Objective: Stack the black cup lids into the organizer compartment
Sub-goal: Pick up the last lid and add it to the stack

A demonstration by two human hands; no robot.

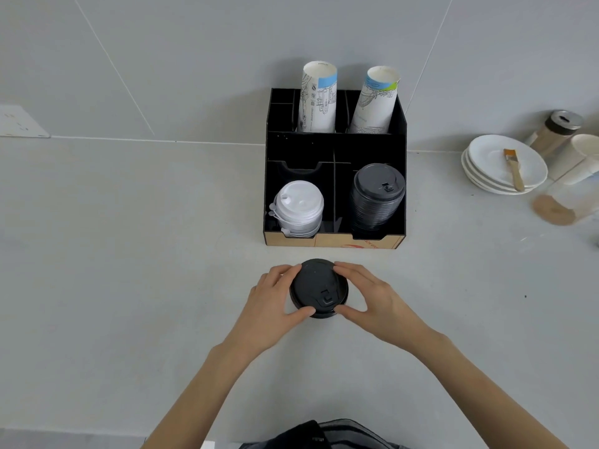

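Observation:
A short stack of black cup lids (316, 285) rests on the grey counter in front of the black organizer (335, 147). My left hand (274, 299) grips its left side and my right hand (372, 298) grips its right side, thumbs at the near edge. A tall stack of black lids (377, 197) fills the organizer's front right compartment. White lids (298, 209) sit in the front left compartment.
Two stacks of paper cups (319, 98) stand in the organizer's back compartments. At the right are stacked white saucers (486, 171) with a small brush (513, 168), a shaker jar (556, 131) and a lying cup (580, 160). A wall socket (21, 121) is at the left.

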